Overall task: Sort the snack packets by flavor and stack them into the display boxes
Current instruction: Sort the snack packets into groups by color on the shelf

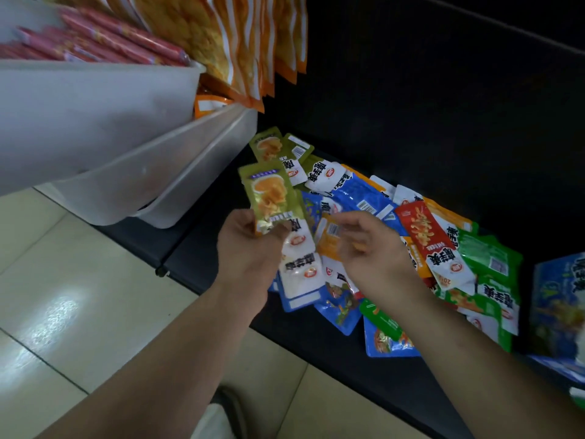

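Note:
A heap of snack packets lies on the black bottom shelf: blue ones, a red one, green ones and olive ones. My left hand pinches an olive packet by its lower end and holds it upright above the heap. My right hand hovers over the heap with fingers loosely curled; an orange packet lies just under its fingertips, and I cannot tell whether they touch it.
Translucent white bins jut out from the shelf at the upper left, one holding red sticks. Orange bags hang above them. A blue display box stands at the right edge. Pale floor tiles lie below.

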Motion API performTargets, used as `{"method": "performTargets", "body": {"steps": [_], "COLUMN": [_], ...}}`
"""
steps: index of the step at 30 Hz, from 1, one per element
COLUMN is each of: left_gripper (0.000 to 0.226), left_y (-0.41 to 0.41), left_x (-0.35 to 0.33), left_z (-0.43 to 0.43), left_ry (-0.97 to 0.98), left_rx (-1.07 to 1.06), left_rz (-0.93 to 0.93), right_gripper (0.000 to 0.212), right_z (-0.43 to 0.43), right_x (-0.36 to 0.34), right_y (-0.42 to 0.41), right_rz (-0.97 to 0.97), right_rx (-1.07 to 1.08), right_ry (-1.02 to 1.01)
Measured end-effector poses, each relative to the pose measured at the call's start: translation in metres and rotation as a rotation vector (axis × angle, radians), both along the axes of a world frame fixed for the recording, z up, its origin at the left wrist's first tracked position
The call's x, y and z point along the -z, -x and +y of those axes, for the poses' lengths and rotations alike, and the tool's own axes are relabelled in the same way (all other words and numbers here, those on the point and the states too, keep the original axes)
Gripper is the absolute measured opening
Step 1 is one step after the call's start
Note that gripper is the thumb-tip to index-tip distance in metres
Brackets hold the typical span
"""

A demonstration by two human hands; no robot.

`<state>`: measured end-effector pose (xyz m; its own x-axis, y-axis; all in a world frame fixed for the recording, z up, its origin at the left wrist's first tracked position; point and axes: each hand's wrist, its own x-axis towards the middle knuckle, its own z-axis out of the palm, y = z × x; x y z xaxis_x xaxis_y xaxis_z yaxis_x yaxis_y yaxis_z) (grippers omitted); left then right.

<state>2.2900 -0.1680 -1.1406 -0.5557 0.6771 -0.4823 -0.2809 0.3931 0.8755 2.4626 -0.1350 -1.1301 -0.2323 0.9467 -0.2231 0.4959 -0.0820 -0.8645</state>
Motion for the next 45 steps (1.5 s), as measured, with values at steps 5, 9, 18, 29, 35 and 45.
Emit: {"method": "performTargets", "body": {"steps": [5, 9, 18, 29, 35, 45], "left_gripper": [0.032, 0.033, 0.021, 0.024, 0.038, 0.051], "left_y": [0.028, 0.027, -0.028, -0.127, -0.175, -0.233], "left_x": [-0.023, -0.051, -0.055, -0.023, -0.023, -0.016], "left_z": [-0.007, -0.012, -0.033, -0.054, -0.064, -0.083], "left_ry": [-0.138, -0.249, -0.167, -0.003, 0.006, 0.034], "left_rx": [-0.146, -0.097, 0.417, 0.539, 0.660, 0.751], "left_rz": [-0.071, -0.106, -0.138, -0.291, -0.332, 0.114], "right_gripper": [0.032, 0.037, 0.082, 0.016, 0.009, 0.013], "right_z": [-0.014, -0.022, -0.032, -0.081, -0.118, -0.192], "right_x": [-0.025, -0.055, -0.100, -0.033, -0.042, -0.018], "right_y": [-0.004, -0.006, -0.063, -0.126, -0.176, -0.248], "right_rz": [0.085, 0.125, -0.443, 0.012, 0.079, 0.141], "right_rx": [0.074, 0.081, -0.185, 0.267, 0.424, 0.773], "right_ry": [0.028, 0.070, -0.027, 0.324, 0.364, 0.381]}}
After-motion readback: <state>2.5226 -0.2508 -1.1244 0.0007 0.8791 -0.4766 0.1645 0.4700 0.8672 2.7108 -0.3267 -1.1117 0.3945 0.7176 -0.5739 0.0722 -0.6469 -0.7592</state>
